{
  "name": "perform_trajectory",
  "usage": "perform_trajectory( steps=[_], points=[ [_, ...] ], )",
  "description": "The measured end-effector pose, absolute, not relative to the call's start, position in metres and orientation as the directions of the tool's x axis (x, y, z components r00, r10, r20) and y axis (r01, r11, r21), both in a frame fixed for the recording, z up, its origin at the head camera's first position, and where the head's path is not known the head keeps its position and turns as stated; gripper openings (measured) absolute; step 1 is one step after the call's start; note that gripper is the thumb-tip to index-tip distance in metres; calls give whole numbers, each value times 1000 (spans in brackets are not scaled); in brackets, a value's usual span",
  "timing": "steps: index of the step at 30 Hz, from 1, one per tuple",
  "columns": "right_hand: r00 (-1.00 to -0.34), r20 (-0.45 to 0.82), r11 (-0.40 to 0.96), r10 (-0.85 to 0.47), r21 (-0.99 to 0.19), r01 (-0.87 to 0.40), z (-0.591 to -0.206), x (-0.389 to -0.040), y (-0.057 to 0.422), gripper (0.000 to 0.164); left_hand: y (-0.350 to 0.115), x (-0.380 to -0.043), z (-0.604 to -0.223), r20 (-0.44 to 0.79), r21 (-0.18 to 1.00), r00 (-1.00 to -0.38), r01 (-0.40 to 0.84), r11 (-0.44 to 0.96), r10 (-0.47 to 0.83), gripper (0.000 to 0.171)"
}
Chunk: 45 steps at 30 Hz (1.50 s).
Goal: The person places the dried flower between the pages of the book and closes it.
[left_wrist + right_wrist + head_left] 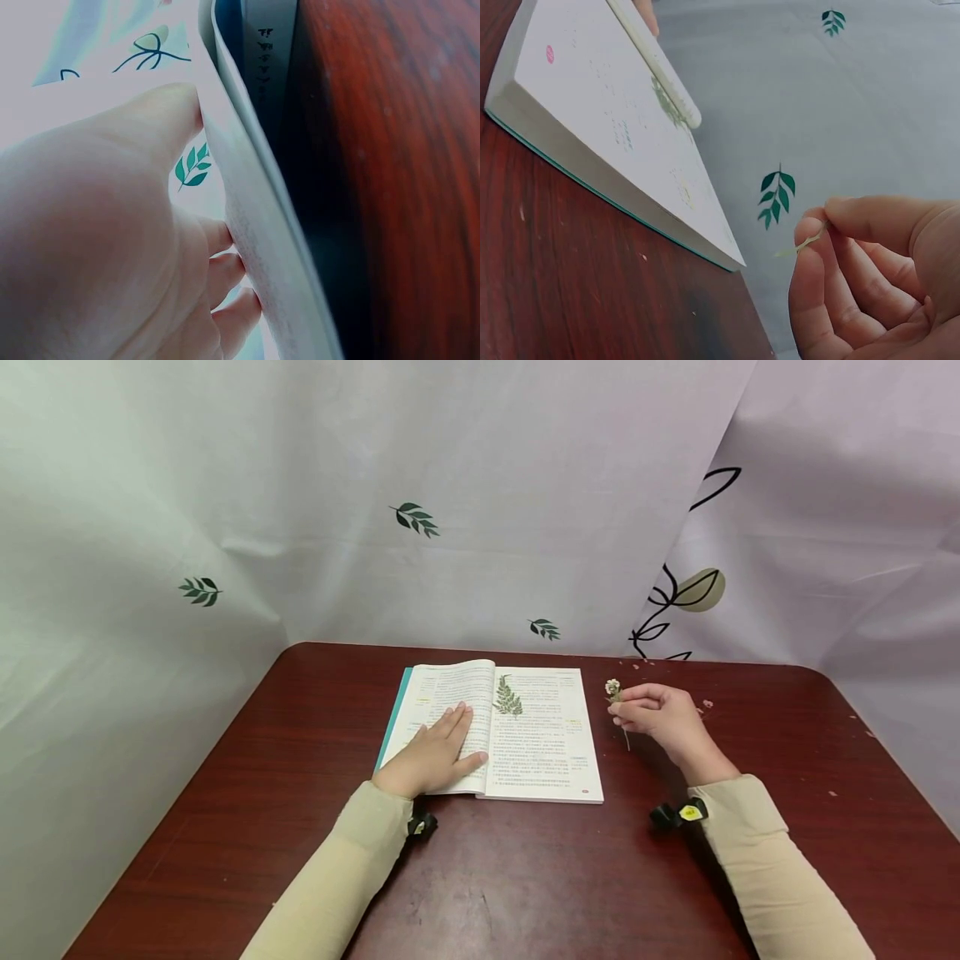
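Note:
An open book (536,768) with a teal cover lies on the table. My left hand (431,752) rests on its left page, fingers straight and the thumb near the fold; the left wrist view shows those fingertips touching the paper. On the right page, beside the fold, lies a flat green fern-like leaf sprig (507,697). Right of the book, my right hand (660,718) pinches a small dried flower (613,687) with a pale bloom and thin stem between thumb and forefinger. In the right wrist view, part of the stem (808,241) shows at the fingertips; the bloom is hidden there.
The dark red table (525,877) has rounded far corners. Small pink petals (707,703) and tiny bits lie scattered on its right side. Behind it hangs a pale curtain (480,527) printed with leaves. Dark bands with devices sit at both wrists.

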State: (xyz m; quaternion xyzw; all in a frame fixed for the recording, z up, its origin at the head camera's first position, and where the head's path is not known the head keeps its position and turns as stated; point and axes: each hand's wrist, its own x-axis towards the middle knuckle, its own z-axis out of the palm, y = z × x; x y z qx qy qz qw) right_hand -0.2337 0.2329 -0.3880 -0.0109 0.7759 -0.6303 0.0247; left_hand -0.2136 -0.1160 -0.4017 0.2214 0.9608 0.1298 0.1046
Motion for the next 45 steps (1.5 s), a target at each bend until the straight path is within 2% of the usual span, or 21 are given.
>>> perform_trajectory(
  steps=[6, 15, 29, 36, 45],
  points=[
    [-996, 6, 138, -93, -990, -19, -390, -235, 226, 30, -117, -215, -402, -143, 306, -878, 399, 864, 456, 80],
    [-995, 22, 141, -96, -989, -35, -385, -238, 212, 35, -119, -217, -403, -156, 292, -882, 389, 874, 445, 82],
    [-995, -8, 161, -103, -987, -9, -385, -253, 179, 28, -121, -214, -400, -137, 299, -885, 392, 870, 446, 81],
    [-993, -58, 161, -98, -986, 42, -392, -261, 162, 27, -118, -213, -399, -144, 302, -885, 387, 871, 443, 80],
    [-994, -101, 101, -40, -990, 97, -394, -273, 144, 27, -116, -209, -398, -150, 303, -884, 384, 872, 442, 80]
  ],
)
